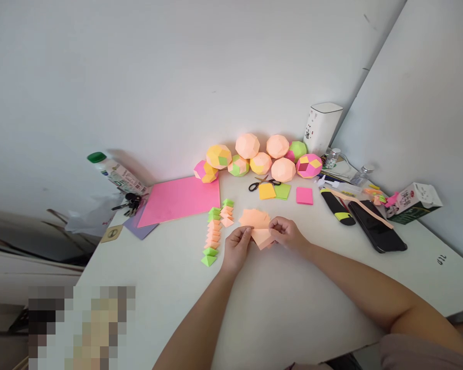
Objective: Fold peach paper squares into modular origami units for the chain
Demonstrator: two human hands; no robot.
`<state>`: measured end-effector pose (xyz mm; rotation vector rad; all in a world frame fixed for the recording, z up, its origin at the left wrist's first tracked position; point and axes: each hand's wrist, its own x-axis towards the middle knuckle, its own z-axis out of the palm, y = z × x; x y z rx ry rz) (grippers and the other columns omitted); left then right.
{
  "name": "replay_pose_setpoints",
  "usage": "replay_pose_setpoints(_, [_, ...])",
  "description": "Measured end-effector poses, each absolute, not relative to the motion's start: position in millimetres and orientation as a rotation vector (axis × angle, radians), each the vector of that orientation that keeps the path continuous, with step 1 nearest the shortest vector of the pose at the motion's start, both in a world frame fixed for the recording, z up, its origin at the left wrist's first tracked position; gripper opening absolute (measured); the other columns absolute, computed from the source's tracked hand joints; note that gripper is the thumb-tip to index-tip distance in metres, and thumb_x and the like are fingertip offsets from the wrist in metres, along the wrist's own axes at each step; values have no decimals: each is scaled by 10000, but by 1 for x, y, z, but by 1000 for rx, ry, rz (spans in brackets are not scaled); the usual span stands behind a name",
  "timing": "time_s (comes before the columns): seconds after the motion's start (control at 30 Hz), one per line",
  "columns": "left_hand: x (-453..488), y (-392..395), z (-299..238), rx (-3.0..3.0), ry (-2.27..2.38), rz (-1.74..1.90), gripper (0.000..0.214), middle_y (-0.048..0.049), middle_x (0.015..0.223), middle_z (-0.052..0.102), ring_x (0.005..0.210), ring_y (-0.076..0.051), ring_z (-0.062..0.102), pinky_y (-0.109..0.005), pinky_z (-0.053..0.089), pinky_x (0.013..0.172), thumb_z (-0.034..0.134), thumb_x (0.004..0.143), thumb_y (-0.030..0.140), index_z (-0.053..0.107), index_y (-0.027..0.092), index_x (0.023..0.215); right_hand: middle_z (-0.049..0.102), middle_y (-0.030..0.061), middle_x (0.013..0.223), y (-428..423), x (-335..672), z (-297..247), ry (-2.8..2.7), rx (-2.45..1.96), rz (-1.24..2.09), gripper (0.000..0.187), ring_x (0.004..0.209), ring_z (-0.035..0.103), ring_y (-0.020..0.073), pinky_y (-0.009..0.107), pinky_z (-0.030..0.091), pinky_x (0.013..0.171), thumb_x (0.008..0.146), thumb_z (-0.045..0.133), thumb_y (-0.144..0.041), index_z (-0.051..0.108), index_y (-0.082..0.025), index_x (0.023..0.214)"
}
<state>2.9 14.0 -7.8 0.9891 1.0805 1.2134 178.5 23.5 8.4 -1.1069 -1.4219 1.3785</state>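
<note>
Fingers of left hand (237, 246) and right hand (287, 232) pinch peach paper (263, 238); the carton (414, 201) hides its contents.

Matt peach paper sheet (263, 237); smooth white tabletop (293, 308); glossy black phone (376, 226); paper balls (247, 145).

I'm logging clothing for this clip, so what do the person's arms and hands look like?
Both forearms are bare. The left hand and right hand show no gloves, rings, watch or bracelet. A mauve-grey sleeve shows at the right upper arm.
</note>
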Motion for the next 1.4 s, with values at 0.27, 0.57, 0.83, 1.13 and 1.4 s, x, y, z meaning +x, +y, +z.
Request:
replay_pose_setpoints(0.27, [2,14,-10,971,1089,1221,254,-23,777,650,735,-141,596,-268,462,701,625,761,399,653,164,852,554,-27,590,24,180,13,-1356,-1097,1444,107,497,551,100,224,442,492,773,534,-247,562,-157,823])
replay_pose_setpoints(0.57, [2,14,-5,978,1133,1213,272,-47,847,656,789,-158,593,-279,472,732,624,756,408,668,167,874,579,-2,675,25,179,3,-1423,-1088,1429,177,582,563,117,276,533,568,756,617,-321,576,-158,812])
replay_pose_setpoints(0.83, [2,17,-9,980,1092,1250,234,-48,866,652,833,-163,588,-288,467,772,671,715,354,678,170,860,559,6,703,26,180,2,-1496,-1036,1396,183,598,536,116,267,519,561,773,604,-339,613,-160,811])
replay_pose_setpoints(1.13, [3,14,-7,1110,1032,1147,374,-31,826,619,761,-137,586,-250,472,676,675,716,344,606,193,1051,647,55,856,28,179,-3,-1566,-1054,1271,192,771,599,166,314,501,717,781,601,-329,649,-165,866])
replay_pose_setpoints(1.4, [2,16,-4,934,974,1220,372,-31,814,669,761,-155,629,-306,492,738,713,678,329,613,187,1007,621,25,789,27,179,2,-1481,-1040,1476,358,657,596,138,278,500,614,723,662,-338,582,-157,1021])
